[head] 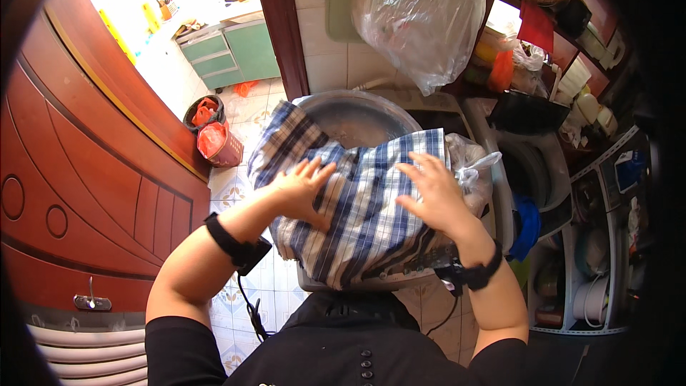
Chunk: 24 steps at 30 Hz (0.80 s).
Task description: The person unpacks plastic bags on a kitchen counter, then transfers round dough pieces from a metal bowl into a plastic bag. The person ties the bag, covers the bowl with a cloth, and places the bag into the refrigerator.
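Before me a blue, white and brown plaid cloth [359,203] lies spread, somewhat rumpled, over the top of a washing machine [375,279]. My left hand [303,193] is over its left part, fingers spread. Above the right part is my right hand [434,193], its fingers apart too. Neither hand grips anything; whether the palms touch the fabric is hard to tell. Behind the cloth sits a large round basin [364,118], its front rim covered. A knotted clear plastic bag [474,171] with contents I cannot make out rests at the cloth's right edge.
A large clear plastic bag [423,21] hangs at the back wall. To the right stand another open-topped washer [528,171] with a blue cloth [525,228] and a metal shelf rack [611,257]. Leftward are a reddish wooden door [107,171] and lined waste bins [220,145].
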Motion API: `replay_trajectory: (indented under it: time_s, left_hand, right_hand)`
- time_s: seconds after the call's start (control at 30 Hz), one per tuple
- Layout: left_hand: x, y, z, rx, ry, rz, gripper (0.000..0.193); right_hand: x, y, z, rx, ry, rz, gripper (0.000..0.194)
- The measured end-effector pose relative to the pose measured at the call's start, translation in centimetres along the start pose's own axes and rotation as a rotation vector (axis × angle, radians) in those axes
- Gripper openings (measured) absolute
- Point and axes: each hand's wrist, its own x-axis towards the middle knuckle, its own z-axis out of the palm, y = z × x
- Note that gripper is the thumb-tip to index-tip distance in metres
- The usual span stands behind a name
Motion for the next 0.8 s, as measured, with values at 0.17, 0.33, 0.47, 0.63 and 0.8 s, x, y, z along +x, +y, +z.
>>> replay_trajectory:
  time_s: [0.17, 0.33, 0.47, 0.63, 0.8]
  left_hand:
    - [1.9, 1.1, 1.9, 0.075, -0.016, 0.063, 0.120]
    - [3.5, 0.5, 3.3, -0.031, 0.092, 0.098, 0.104]
    - [3.1, 0.7, 3.2, -0.039, 0.055, 0.093, 0.108]
    - [1.5, -0.3, 2.1, 0.113, 0.104, 0.081, 0.128]
    - [1.9, -0.5, 3.2, 0.157, -0.012, -0.049, 0.121]
  right_hand:
    - [3.5, 0.0, 3.8, -0.145, -0.608, 0.022, 0.109]
    - [4.9, 1.1, 8.7, -0.137, -0.505, -0.031, 0.101]
    - [5.9, 2.0, 9.3, -0.007, -0.533, -0.040, 0.092]
    - [7.1, 2.3, 6.0, 0.278, -0.607, -0.020, 0.102]
    - [9.1, 0.2, 7.4, 0.390, -0.640, -0.074, 0.108]
